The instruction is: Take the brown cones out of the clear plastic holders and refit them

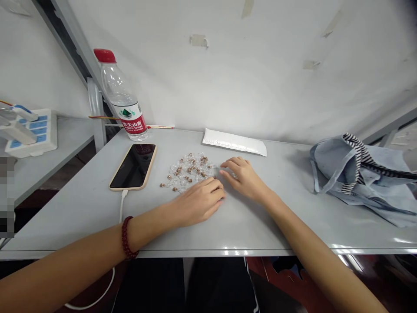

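Several tiny clear glass bottles with cork stoppers (192, 169) lie in a loose heap on the grey table (260, 226). My left hand (202, 200) rests palm down at the near right edge of the heap, its fingers loosely bent and lying towards the right. It covers whatever is underneath. Just to the right, my right hand (243, 176) is low over the table with thumb and fingers apart, pointing towards the heap. A bit of clear glass shows beside its thumb. I see nothing gripped in either hand.
A phone (135, 167) on a white charging cable (121, 206) lies left of the heap, with a water bottle (124, 100) behind it. A white packet (234, 142) lies near the wall. A blue cloth bag (368, 174) sits at right, a power strip (39, 130) at far left.
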A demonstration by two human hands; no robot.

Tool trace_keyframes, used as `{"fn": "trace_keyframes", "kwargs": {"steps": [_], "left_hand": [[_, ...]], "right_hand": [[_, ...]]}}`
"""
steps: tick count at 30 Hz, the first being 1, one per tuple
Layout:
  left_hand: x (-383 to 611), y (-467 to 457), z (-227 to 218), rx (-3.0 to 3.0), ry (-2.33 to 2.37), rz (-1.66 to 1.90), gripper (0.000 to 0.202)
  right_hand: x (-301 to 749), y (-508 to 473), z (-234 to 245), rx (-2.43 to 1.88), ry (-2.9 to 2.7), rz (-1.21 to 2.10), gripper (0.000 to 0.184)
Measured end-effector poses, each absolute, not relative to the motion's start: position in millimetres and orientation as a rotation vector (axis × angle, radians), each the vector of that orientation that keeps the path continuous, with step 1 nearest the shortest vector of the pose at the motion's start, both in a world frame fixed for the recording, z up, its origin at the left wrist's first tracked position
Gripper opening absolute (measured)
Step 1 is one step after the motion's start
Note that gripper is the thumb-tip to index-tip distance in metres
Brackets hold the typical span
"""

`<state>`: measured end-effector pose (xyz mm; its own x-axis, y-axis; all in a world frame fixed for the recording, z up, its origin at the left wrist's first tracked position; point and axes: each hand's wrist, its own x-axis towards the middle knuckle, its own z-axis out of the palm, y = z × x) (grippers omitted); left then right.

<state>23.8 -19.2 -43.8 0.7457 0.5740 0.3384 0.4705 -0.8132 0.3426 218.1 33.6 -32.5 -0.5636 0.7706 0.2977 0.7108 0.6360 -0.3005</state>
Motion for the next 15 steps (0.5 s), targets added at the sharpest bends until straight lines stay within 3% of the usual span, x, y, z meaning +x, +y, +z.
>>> {"fn": "trace_keyframes", "kwargs": {"steps": [7,15], "left_hand": [[18.5,-14.9,-36.7,2.64,0.957,0.765,0.015],[8.8,-3.4,-29.2,2.522,1.244,0.945,0.016]], "right_hand": [[205.4,24.3,-36.1,-0.897,-2.502,0.262,0.015],[199.1,21.5,-39.6,-0.916,-2.581,0.253,0.021]]}}
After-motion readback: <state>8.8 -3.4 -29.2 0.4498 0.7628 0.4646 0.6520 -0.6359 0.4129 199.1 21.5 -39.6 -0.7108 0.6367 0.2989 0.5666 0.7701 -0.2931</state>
